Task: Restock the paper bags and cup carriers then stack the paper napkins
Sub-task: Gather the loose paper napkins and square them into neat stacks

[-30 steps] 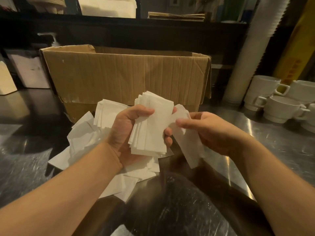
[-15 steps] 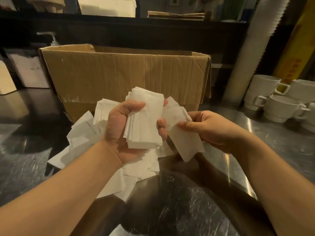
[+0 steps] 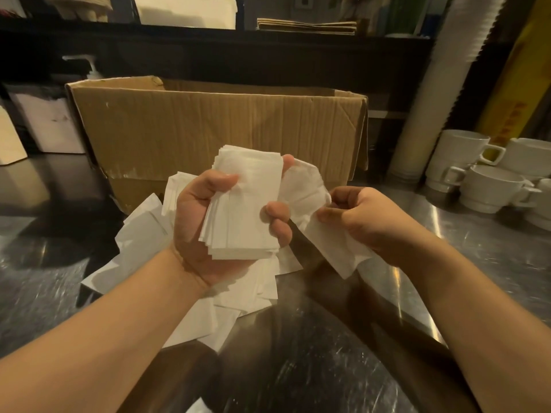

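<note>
Left hand [image 3: 205, 222] has its fingers clamped round a napkin stack [image 3: 244, 204], and at 3 o'clock the right hand [image 3: 363, 222] pinches one loose napkin [image 3: 331, 242]. That fanned bottom edge could slip and spill onto the bench [image 3: 477, 263] pile if the grip loosens.

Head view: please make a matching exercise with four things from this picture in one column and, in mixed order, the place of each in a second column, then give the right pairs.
Things:
1. napkin stack
2. single napkin
3. cardboard box
4. white cups

Places:
A. on the counter at the far right
B. gripped in the left hand
C. standing behind the loose napkins
D. pinched in the right hand

Pairs: 1-B, 2-D, 3-C, 4-A
</note>
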A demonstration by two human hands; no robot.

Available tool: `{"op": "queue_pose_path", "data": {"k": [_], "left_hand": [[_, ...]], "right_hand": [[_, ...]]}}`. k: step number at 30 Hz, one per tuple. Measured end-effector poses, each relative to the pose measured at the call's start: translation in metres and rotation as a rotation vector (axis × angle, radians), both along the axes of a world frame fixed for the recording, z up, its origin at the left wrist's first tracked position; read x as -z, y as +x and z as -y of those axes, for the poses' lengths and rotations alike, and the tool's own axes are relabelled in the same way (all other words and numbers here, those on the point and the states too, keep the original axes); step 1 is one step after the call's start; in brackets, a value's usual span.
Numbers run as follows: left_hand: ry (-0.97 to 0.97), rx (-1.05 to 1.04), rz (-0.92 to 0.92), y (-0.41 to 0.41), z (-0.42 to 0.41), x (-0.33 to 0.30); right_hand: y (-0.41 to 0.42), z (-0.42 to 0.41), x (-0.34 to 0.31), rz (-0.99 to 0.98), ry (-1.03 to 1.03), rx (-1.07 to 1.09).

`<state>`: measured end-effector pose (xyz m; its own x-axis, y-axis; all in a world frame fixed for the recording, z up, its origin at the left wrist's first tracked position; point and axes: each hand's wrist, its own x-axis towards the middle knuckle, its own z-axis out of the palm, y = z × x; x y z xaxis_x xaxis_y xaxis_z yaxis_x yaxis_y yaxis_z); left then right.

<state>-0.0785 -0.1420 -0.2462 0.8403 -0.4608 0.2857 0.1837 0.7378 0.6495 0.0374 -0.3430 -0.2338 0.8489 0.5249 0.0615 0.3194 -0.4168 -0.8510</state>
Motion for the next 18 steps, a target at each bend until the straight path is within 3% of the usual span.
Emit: {"op": "queue_pose_path", "data": {"k": [7,12,18], "left_hand": [[-0.015,0.024,-0.003,-0.004,0.004,-0.002],[0.072,-0.124,-0.004,0.002,-0.001,-0.002],[0.151,-0.149,-0.105,0.000,0.002,0.000]], "right_hand": [[-0.003,0.005,-0.006,-0.046,0.237,0.031],[-0.005,0.007,-0.009,-0.078,0.461,-0.042],[-0.004,0.004,-0.007,0.035,0.437,-0.038]]}}
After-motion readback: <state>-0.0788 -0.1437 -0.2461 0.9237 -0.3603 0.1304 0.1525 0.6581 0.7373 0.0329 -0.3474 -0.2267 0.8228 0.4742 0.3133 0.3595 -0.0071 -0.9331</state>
